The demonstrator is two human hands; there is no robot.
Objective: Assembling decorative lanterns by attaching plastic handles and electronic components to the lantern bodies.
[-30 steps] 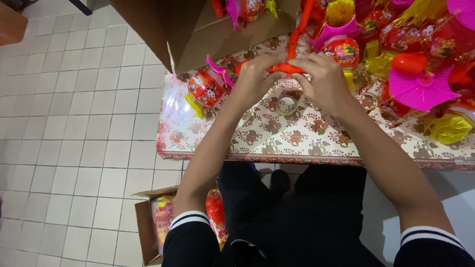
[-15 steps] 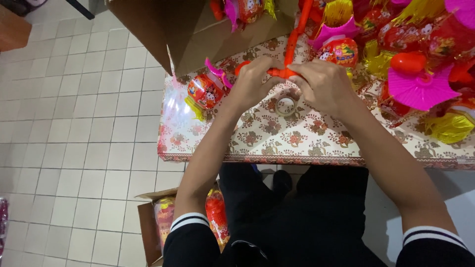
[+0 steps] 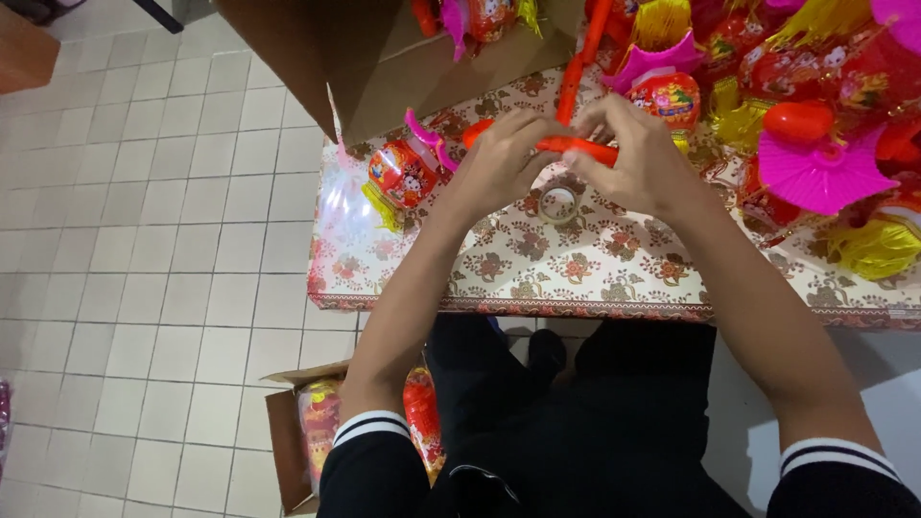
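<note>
Both hands meet over a table with a floral cloth (image 3: pixel 576 273). My left hand (image 3: pixel 499 163) and my right hand (image 3: pixel 638 163) each grip an end of a thin orange stick (image 3: pixel 576 146), held level just above the table. A small roll of clear tape (image 3: pixel 558 203) lies on the cloth directly under the stick. A red toy lantern with a pink handle and yellow tassel (image 3: pixel 403 173) lies to the left of my left hand.
Several red, pink and yellow lanterns (image 3: pixel 815 125) crowd the table's far right. An open brown cardboard box (image 3: pixel 384 67) stands at the back left. A small box of lanterns (image 3: pixel 307 441) sits on the white tiled floor by my legs.
The hands stay together on the orange stick with only small finger movements. My view has drifted slightly.
</note>
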